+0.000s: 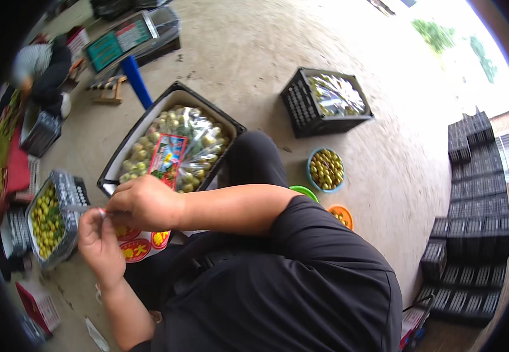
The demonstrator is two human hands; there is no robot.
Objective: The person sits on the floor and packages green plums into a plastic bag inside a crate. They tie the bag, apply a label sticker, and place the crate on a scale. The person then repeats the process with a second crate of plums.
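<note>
My left hand [100, 248] is raised in front of my lap, thumb and fingers pinching a thin pale strip [77, 208] with a small red-and-white tip. My right hand [149, 202] meets it at the fingertips; its curled fingers are partly hidden, so what it grips is unclear. Just under both hands is a sheet of round red-and-yellow stickers [134, 251], partly covered by the right hand. Beyond them stands a black crate [173, 86] with a pale lining. Green fruit [138, 154] fills it under clear plastic film [201, 143], with a printed red-and-blue card [168, 158] on top.
Another filmed fruit crate [300, 105] stands ahead. By my right knee are a blue bowl of fruit [326, 170], a green bowl [305, 192] and an orange bowl [344, 215]. A lined fruit crate [71, 189] sits left, a scale display [122, 42] beyond. Someone [45, 72] bends at far left.
</note>
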